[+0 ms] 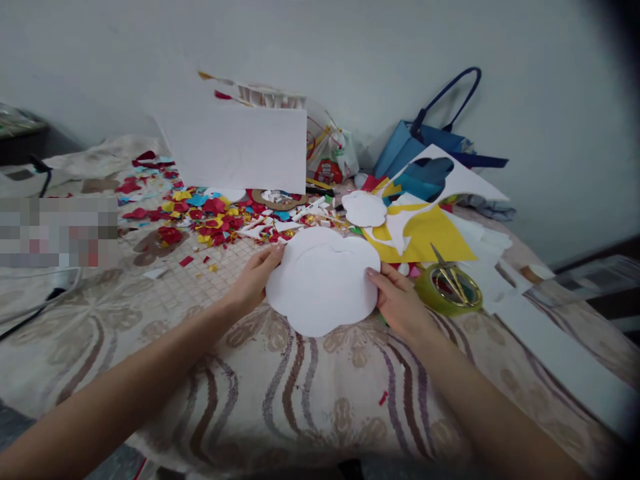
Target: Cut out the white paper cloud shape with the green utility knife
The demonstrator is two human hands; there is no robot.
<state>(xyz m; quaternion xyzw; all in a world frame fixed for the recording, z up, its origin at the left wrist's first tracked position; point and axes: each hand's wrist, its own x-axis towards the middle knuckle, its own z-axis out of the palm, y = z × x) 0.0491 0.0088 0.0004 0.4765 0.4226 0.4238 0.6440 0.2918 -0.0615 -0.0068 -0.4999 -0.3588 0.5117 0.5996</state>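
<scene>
Two white cloud-shaped paper cutouts (325, 280) lie stacked on the patterned cloth (280, 393). My left hand (253, 280) grips their left edge, thumb on top. My right hand (400, 300) grips the right edge, thumb pressed on the paper. A smaller white cloud cutout (364, 208) lies just behind them. Gold scissors (449, 275) rest on a roll of green tape (440, 297) right of my right hand.
Red, yellow and blue paper scraps (200, 217) litter the back left. A white sheet (240, 150) stands against the wall. Yellow paper (430, 237), a cut white sheet (465, 180) and a blue bag (425, 147) sit back right. A white strip (565, 360) lies right.
</scene>
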